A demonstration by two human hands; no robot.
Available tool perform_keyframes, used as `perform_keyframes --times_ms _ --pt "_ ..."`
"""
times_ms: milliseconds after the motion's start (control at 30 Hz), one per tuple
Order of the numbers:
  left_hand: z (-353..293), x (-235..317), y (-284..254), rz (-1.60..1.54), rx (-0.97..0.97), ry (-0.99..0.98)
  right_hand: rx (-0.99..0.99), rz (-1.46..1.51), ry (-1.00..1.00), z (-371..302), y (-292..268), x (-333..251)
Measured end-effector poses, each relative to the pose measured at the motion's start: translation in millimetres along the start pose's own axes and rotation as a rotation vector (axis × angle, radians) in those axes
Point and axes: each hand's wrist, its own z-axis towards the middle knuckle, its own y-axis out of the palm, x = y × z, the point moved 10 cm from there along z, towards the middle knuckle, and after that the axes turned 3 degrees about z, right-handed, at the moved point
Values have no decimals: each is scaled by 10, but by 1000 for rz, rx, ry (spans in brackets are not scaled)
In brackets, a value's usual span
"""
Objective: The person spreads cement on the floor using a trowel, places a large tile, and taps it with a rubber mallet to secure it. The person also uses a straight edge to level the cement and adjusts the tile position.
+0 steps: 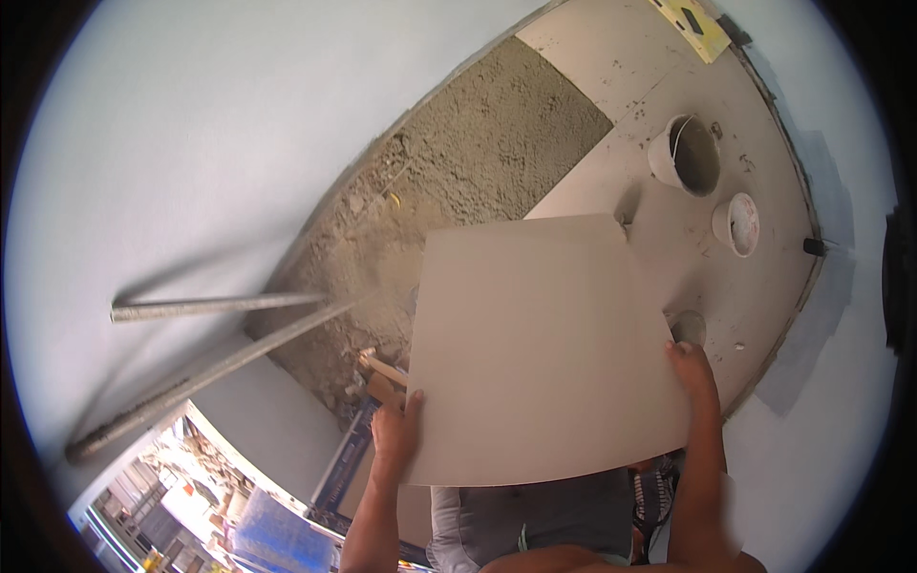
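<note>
Large square floor tile [544,349], pale beige-grey, smooth and matte, unmarked. Held flat and slightly tilted in the air, gripped at its lower left corner and right edge. Hovering above the rough grey mortar bed [478,162], overlapping the edge of the laid tiles [697,248] beyond.

One view only, from the head, looking steeply down past the person's chest onto the floor. It is a wide fisheye: straight edges bow toward the dark round rim. The forearms enter from 6 o'clock, and the left hand [396,430] and right hand [690,368] sit close under the lens, with the tile [544,349] filling the centre. The mortar bed [458,181] stretches toward 12 o'clock, the buckets [686,155] lie farther off at 2 o'clock, and the wall [191,143] takes 9 to 11 o'clock.
</note>
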Motion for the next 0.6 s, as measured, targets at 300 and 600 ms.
perform_keyframes --times_ms 300,600 --pt "1641 1022 -257 190 -11 308 155 223 91 387 208 -284" --pt "2930 1992 25 143 15 368 271 403 6 1674 378 -689"
